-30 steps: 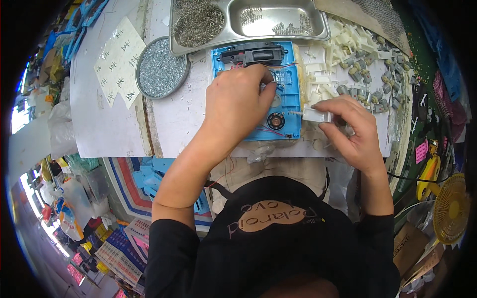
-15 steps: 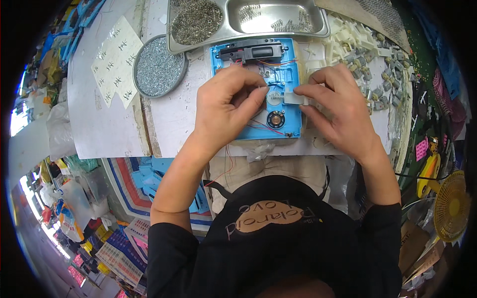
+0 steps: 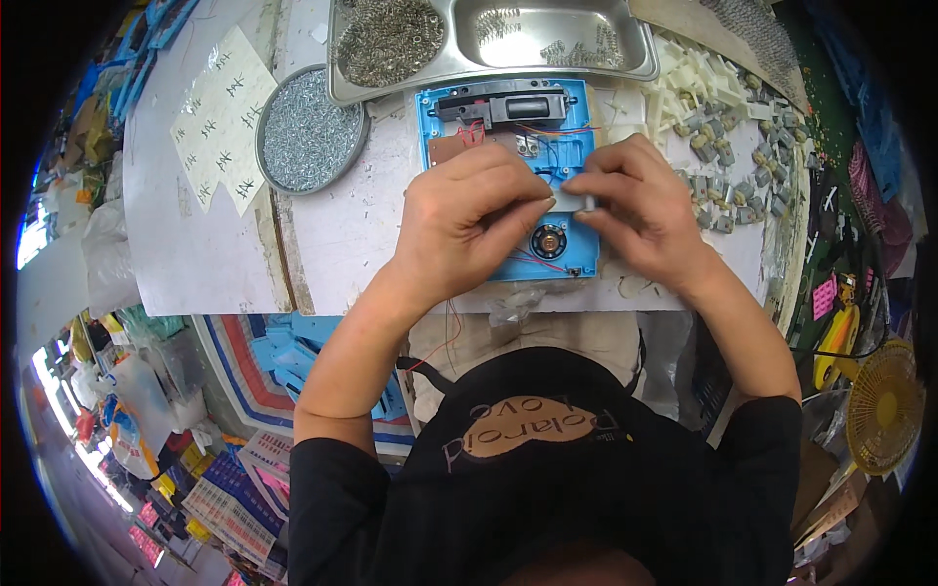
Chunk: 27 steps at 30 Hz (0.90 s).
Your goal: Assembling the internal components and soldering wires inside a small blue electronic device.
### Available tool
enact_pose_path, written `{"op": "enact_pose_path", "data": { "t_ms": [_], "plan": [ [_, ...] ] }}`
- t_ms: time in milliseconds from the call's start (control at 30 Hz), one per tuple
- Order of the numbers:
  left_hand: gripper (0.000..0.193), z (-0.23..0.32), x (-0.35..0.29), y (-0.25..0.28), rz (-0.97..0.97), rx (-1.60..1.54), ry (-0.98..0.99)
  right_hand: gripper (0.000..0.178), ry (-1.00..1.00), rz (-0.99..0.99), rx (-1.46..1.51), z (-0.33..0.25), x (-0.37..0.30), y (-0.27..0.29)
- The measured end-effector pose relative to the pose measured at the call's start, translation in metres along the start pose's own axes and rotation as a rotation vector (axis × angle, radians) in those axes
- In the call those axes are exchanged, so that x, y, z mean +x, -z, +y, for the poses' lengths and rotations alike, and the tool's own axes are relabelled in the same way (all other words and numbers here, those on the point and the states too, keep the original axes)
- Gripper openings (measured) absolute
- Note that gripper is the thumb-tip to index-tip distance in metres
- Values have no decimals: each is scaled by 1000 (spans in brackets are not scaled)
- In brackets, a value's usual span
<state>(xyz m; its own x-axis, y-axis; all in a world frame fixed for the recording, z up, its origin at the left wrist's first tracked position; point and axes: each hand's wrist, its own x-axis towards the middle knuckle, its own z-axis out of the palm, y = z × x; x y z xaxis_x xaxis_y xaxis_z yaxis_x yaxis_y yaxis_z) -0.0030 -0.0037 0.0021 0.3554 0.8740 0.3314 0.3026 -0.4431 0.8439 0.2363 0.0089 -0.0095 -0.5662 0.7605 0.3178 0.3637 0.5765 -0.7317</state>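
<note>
A shallow blue plastic casing (image 3: 589,262) lies on the table in front of me. Across its far end sits a black mechanism (image 3: 528,107), and a small round speaker (image 3: 548,240) is at the near end, with thin red wires about it. My right hand (image 3: 640,210) pinches a small whitish plastic part (image 3: 571,201) over the casing, above the speaker. Close against that part, the thumb and fingertips of my left hand (image 3: 474,225) are pressed together; whatever they hold is hidden. Part of a brown board (image 3: 446,148) shows beyond my left hand.
A metal tray (image 3: 457,61) of small springs stands beyond the casing. To its left is a round dish (image 3: 311,132) of small screws, beside a marked paper sheet (image 3: 223,122). White plastic parts (image 3: 689,88) and small grey motors (image 3: 723,200) are heaped at right.
My left hand has shifted right and slightly nearer to me, and my right hand a little left. Their fingertips have come closer together, and the whitish part is now more covered.
</note>
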Motion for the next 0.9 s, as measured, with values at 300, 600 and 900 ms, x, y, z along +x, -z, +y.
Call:
{"op": "enact_pose_path", "data": {
  "t_ms": [300, 600, 900],
  "plan": [
    [10, 5, 4, 8, -245, 135, -140, 33, -126, -71, -201, -28, 10, 7],
    [21, -2, 40, 19, 1, 536, -272, 15, -293, 273, -226, -25, -23, 33],
    [26, -13, 40, 11, -109, 688, -360, 10, -246, 272, -434, -4, -12, 61]
  ]
}}
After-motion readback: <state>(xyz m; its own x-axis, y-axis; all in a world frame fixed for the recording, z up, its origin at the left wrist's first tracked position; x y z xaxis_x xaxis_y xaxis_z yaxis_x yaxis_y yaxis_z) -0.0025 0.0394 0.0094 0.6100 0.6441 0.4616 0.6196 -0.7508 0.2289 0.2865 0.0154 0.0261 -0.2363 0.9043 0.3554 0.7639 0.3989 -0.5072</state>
